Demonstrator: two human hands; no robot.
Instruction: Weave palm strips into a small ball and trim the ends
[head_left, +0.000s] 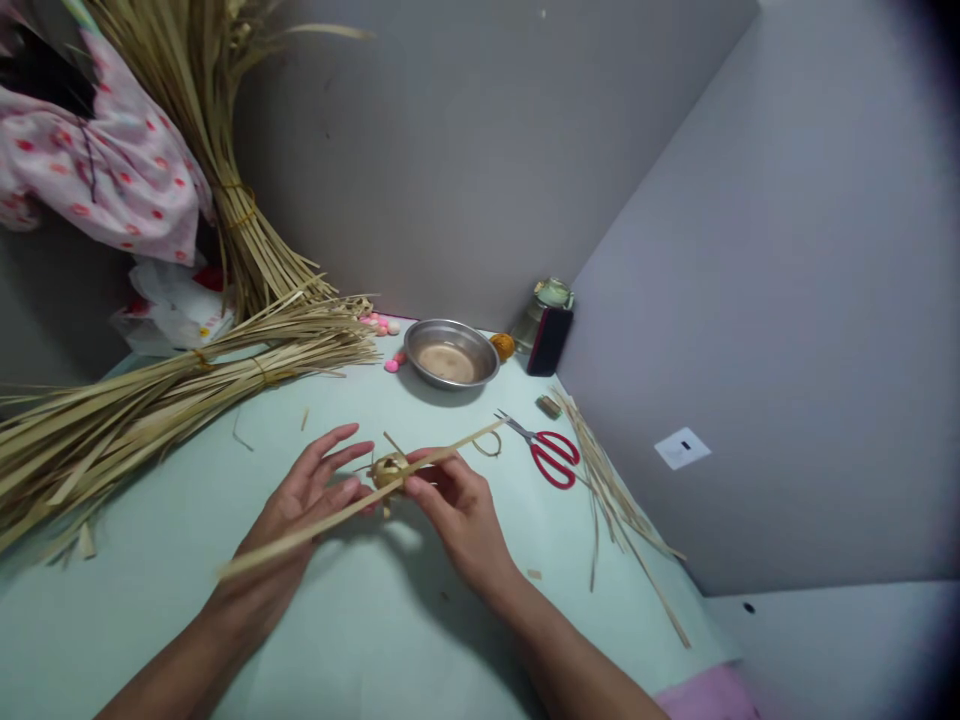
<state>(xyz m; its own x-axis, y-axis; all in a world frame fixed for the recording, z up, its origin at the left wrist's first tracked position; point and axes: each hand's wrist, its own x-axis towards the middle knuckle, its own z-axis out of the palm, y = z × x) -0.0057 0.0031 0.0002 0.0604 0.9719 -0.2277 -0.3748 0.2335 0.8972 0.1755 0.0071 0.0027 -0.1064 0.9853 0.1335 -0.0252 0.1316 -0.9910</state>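
Note:
A small woven straw ball (390,469) sits between my two hands above the pale green table (375,620). My right hand (457,510) pinches it with thumb and fingertips. A long flat straw strip (330,518) runs from the ball down to the left and up to the right. My left hand (311,490) lies under that strip with its fingers stretched out toward the ball, touching or nearly touching it.
A big bundle of straw (150,400) lies at the left, another (217,150) leans on the wall. Red-handled scissors (547,452), a metal bowl (451,352), a jar (547,300), a dark phone (550,342) and loose strips (615,490) lie to the right. Pink cloth (97,170) hangs top left.

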